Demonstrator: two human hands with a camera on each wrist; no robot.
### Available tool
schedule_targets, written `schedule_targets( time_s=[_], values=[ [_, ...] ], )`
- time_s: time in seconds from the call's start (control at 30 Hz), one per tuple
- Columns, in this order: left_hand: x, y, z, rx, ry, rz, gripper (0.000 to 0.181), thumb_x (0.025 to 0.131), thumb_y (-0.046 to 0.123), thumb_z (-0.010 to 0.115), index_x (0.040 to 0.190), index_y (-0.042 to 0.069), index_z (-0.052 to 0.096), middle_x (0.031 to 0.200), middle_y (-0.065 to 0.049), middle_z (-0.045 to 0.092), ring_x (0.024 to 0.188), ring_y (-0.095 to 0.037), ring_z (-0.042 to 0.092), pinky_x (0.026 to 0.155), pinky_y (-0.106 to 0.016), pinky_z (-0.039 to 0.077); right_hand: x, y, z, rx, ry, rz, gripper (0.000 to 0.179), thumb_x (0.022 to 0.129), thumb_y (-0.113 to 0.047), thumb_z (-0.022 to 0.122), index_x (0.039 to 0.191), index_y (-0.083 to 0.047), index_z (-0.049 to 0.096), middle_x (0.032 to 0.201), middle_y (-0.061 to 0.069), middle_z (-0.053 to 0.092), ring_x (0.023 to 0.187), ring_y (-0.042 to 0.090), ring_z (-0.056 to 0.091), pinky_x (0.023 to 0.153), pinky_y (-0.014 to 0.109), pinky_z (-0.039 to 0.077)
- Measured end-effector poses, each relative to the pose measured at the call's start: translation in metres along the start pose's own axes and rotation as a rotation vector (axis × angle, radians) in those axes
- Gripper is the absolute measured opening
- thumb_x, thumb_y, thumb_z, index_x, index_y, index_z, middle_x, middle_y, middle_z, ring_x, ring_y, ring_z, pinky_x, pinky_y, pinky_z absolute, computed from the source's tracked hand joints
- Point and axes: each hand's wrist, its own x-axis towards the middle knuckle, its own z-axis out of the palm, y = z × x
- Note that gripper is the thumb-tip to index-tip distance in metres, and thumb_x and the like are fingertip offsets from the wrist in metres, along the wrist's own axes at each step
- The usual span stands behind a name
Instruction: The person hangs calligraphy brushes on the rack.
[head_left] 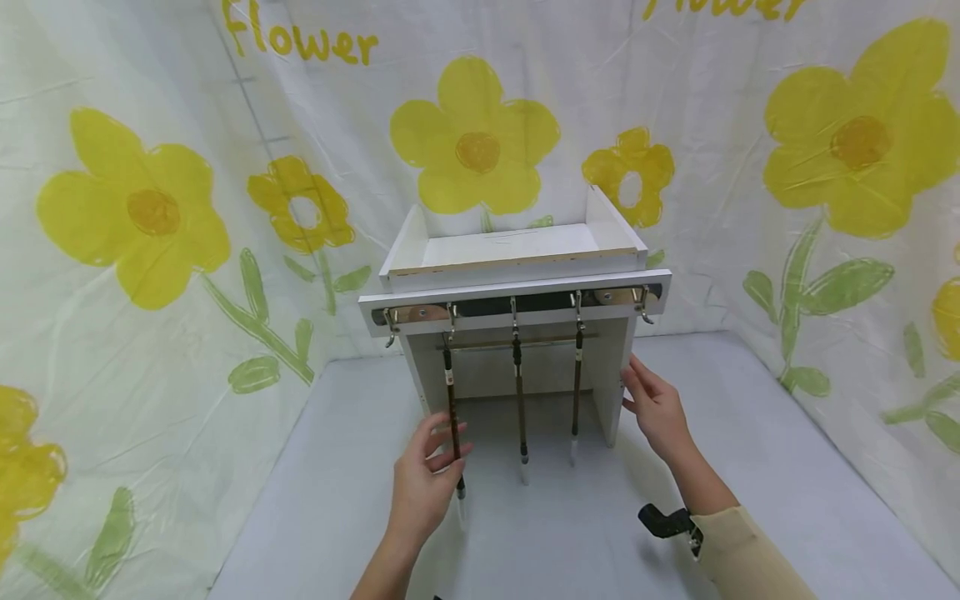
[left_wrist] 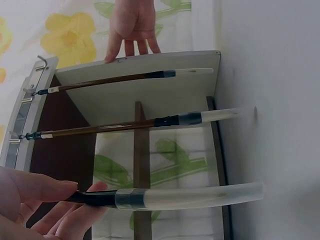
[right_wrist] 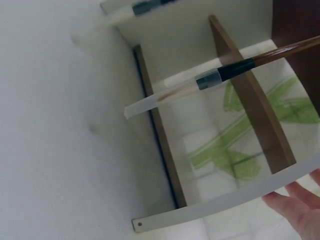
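My left hand (head_left: 427, 479) pinches the lower part of a writing brush (head_left: 453, 400) between thumb and fingers. This brush hangs upright from a hook, its tip in a clear cap (left_wrist: 205, 196). Beside it hang a middle brush (head_left: 521, 408) and a right brush (head_left: 577, 383), both capped and untouched. The hooks sit on a metal rail (head_left: 540, 302) along the front of a small white shelf unit (head_left: 617, 367). On the far right, my right hand (head_left: 660, 412) rests its fingertips against the unit's outer side panel, fingers mostly extended in the left wrist view.
The unit stands on a pale table (head_left: 315, 517), near a cloth wall (head_left: 337, 150) painted with yellow flowers. An open tray-like top (head_left: 510, 243) crowns the unit. Outer hooks (head_left: 390, 325) at both ends carry nothing. A black wrist mount (head_left: 667, 523) is on my right forearm.
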Motion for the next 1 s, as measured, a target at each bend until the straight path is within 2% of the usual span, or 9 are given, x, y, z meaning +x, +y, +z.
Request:
schedule_targets(
  time_s=[0.23,0.4,0.63,0.83,1.0],
  values=[
    [-0.001,-0.0014,0.001,0.008,-0.009,-0.036,0.063,0.086,-0.019,0.061,0.135,0.019,0.054,0.133,-0.013,0.066,0.106,-0.034,0.072,0.087,-0.031,0.06,0.0004,0.0014,0.0003,-0.003,0.001,0.002,0.06,0.106,-0.045,0.047,0.158,-0.018,0.036,0.16,0.013,0.038,0.14,0.038,0.046,0.094,0.042,0.054],
    [-0.0006,-0.0033,0.0017,0.014,-0.016,-0.031,0.062,0.086,-0.02,0.062,0.134,0.018,0.054,0.133,-0.014,0.066,0.105,-0.035,0.073,0.086,-0.031,0.06,0.0004,0.0015,0.0005,-0.018,0.006,-0.002,0.059,0.106,-0.045,0.046,0.158,-0.017,0.036,0.16,0.013,0.038,0.139,0.038,0.047,0.093,0.042,0.054],
    [0.0011,-0.004,0.0024,0.05,-0.017,-0.032,0.061,0.087,-0.017,0.063,0.135,0.019,0.053,0.133,-0.014,0.066,0.101,-0.027,0.075,0.083,-0.03,0.061,0.0007,0.001,-0.0001,-0.025,0.021,-0.008,0.059,0.106,-0.046,0.047,0.157,-0.018,0.037,0.159,0.013,0.04,0.138,0.038,0.048,0.093,0.043,0.054],
    [0.0014,-0.0049,0.0029,0.05,-0.018,-0.033,0.062,0.087,-0.016,0.063,0.137,0.02,0.052,0.128,-0.016,0.069,0.101,-0.03,0.075,0.081,-0.028,0.061,0.0009,0.0023,-0.0001,-0.017,0.019,-0.011,0.059,0.106,-0.045,0.047,0.158,-0.017,0.036,0.159,0.013,0.04,0.138,0.038,0.048,0.093,0.043,0.054],
    [0.0012,-0.006,0.0038,0.058,-0.014,-0.013,0.06,0.087,-0.016,0.062,0.138,0.015,0.051,0.121,-0.019,0.072,0.1,-0.031,0.075,0.082,-0.029,0.061,0.0005,0.0015,0.0013,-0.018,0.024,-0.005,0.06,0.106,-0.046,0.048,0.157,-0.018,0.037,0.159,0.013,0.041,0.139,0.037,0.048,0.092,0.042,0.055]
  ],
)
